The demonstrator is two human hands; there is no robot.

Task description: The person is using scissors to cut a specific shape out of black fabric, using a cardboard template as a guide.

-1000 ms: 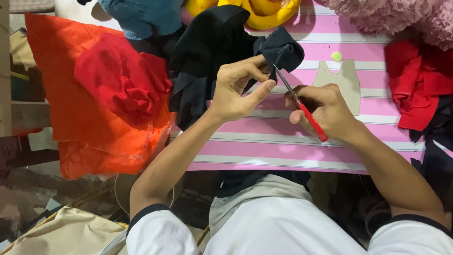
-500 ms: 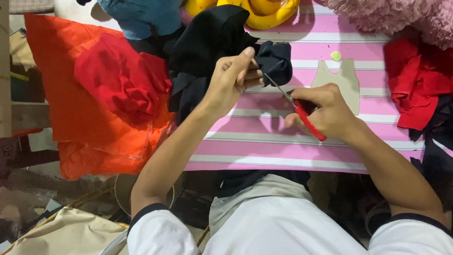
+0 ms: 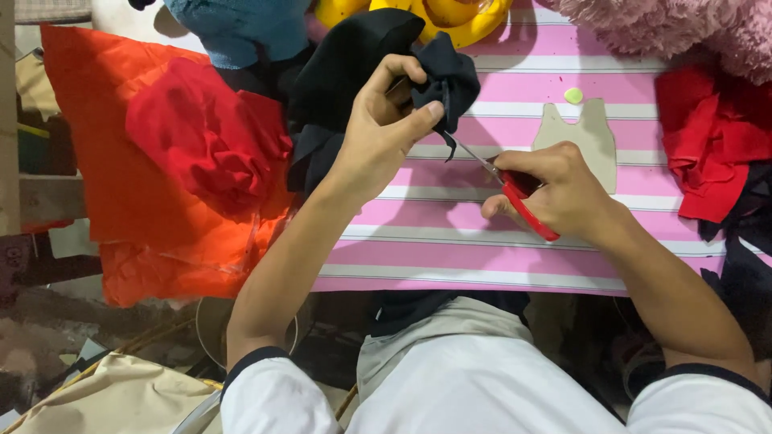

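Pink cloth with pale stripes covers the desk (image 3: 450, 265), and fabric crowds its edges: an orange sheet (image 3: 104, 185) hanging off the left side with a crumpled red cloth (image 3: 201, 137) on top of it, a blue fuzzy piece (image 3: 233, 28) at the top, something yellow (image 3: 418, 12) beside that, pink fluffy material (image 3: 683, 32) in the top right corner, and more red fabric (image 3: 708, 137) at the right edge. No packages, labels or signs show. A flat beige cut-out (image 3: 583, 137) shaped like a small vest lies on the stripes, with a small pale green dot (image 3: 573, 95) just above it.

The left hand (image 3: 378, 133) is raised over the desk, fingers closed around a bunched piece of dark navy fabric (image 3: 446, 76), which trails back to a larger black heap (image 3: 338, 80) behind it. The right hand (image 3: 555, 193) grips red-handled scissors (image 3: 515, 189), fingers wrapped through the handles; the thin blades point up and left, their tips reaching the lower edge of the navy fabric just below the left thumb
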